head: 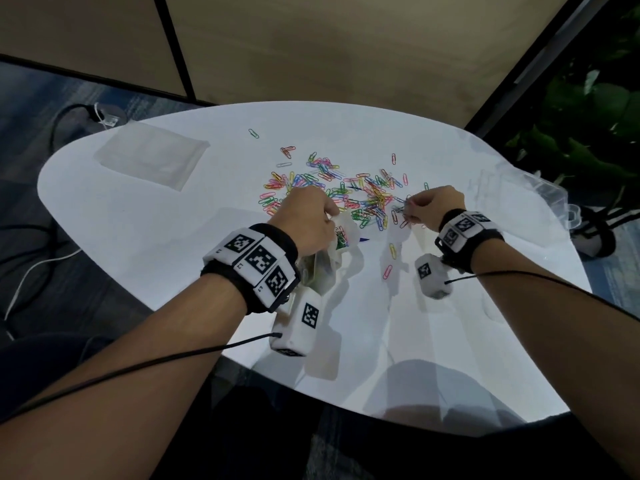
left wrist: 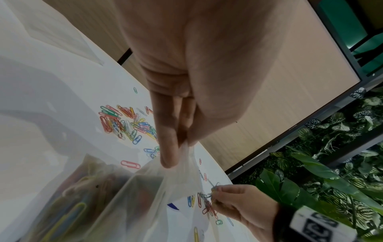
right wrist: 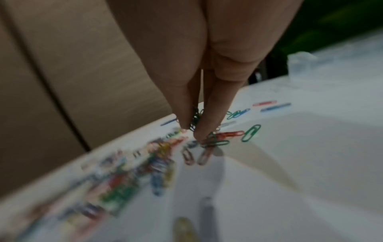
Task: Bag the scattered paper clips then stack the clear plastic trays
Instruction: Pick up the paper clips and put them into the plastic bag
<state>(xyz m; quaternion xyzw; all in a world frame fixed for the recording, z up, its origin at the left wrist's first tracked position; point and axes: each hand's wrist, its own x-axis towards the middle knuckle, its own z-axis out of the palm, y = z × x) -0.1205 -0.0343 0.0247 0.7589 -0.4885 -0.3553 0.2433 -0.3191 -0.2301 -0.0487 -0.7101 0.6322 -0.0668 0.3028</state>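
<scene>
Coloured paper clips [head: 329,188] lie scattered over the middle of the white table [head: 145,237]. My left hand [head: 308,220] pinches the rim of a clear plastic bag [head: 322,268] that holds several clips; in the left wrist view the bag [left wrist: 128,196] hangs below my fingers [left wrist: 167,153]. My right hand [head: 433,207] pinches a small bunch of paper clips [head: 403,216] just right of the bag, seen close between my fingertips [right wrist: 186,121] in the blurred right wrist view. Clear plastic trays [head: 533,195] sit at the table's right edge.
A second flat clear bag [head: 149,154] lies at the table's far left. A yellow clip [head: 392,250] and a pink clip [head: 387,271] lie apart nearer to me. Green plants [head: 588,109] stand beyond the right edge. Cables run across the floor at the left.
</scene>
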